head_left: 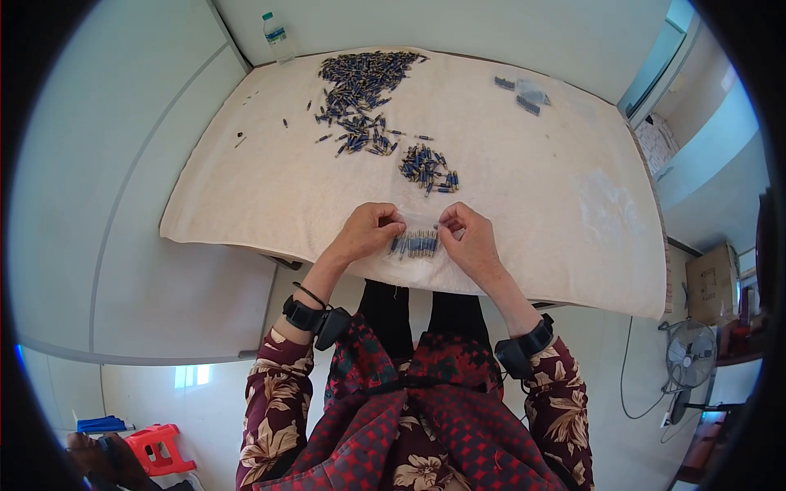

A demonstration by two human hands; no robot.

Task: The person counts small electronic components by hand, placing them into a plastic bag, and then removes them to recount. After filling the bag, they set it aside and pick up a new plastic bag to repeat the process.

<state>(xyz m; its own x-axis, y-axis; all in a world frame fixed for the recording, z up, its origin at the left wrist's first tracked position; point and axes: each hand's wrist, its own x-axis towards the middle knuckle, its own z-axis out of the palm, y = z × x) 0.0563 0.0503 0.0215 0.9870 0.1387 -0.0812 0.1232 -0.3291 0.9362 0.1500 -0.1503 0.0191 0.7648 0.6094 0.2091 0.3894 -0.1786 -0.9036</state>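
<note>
A clear plastic bag lies at the table's front edge, with a row of several small dark blue pieces with brass-coloured ends inside it. My left hand pinches the bag's upper left corner. At the upper right corner, my right hand holds the bag between thumb and fingers. Just beyond the bag is a small loose heap of the same blue pieces. Farther back a much larger pile of them spreads toward the far edge.
A cream cloth covers the table. Packed bags of pieces lie at the back right. A water bottle stands at the back left. On the floor are a red stool, a fan and a cardboard box.
</note>
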